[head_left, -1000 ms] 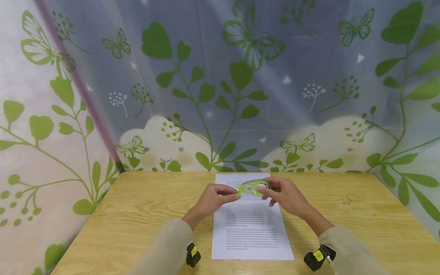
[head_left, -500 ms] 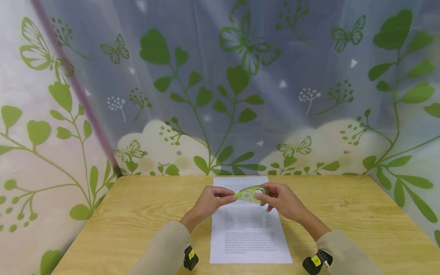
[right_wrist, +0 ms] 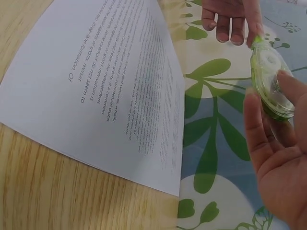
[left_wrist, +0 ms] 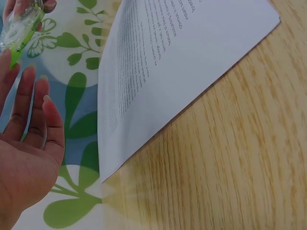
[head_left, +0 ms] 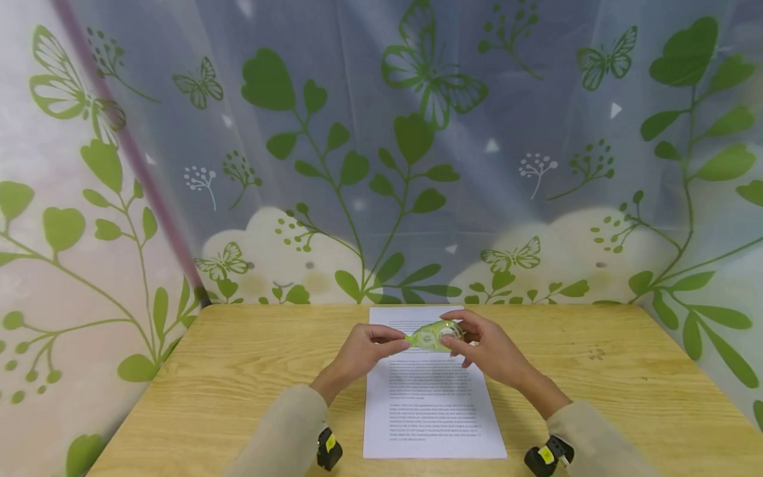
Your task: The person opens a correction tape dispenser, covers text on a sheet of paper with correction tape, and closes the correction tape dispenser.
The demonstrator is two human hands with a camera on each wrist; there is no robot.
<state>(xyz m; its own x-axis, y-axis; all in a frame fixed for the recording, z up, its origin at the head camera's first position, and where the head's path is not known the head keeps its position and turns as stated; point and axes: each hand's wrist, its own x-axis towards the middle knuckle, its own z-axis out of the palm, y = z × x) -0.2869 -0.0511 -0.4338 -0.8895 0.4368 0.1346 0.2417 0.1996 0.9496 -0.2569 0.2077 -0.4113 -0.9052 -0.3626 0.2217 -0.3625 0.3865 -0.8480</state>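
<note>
A translucent green correction tape (head_left: 430,336) is held level above the printed sheet, its narrow tip toward the left. My right hand (head_left: 493,344) grips its wide rounded end between thumb and fingers. The thumb and forefinger of my left hand (head_left: 368,351) pinch the bright green tip. In the right wrist view, the correction tape (right_wrist: 269,79) shows its clear case with a white reel inside, the right thumb lying against its side. From the left wrist view, the left hand's other fingers (left_wrist: 37,112) stretch out loosely beneath the tip. The printed paper (head_left: 435,411) lies below both hands.
The paper rests upright on a wooden table (head_left: 268,371). Behind the table's far edge hangs a curtain (head_left: 334,199) with green leaves and butterflies. Black cameras are strapped at the left wrist (head_left: 329,449) and right wrist (head_left: 548,456).
The left hand's fingers have closed in on the correction tape's green tip, which showed more openly a second ago. The right forefinger has lifted slightly along the case. The head view has shifted a little.
</note>
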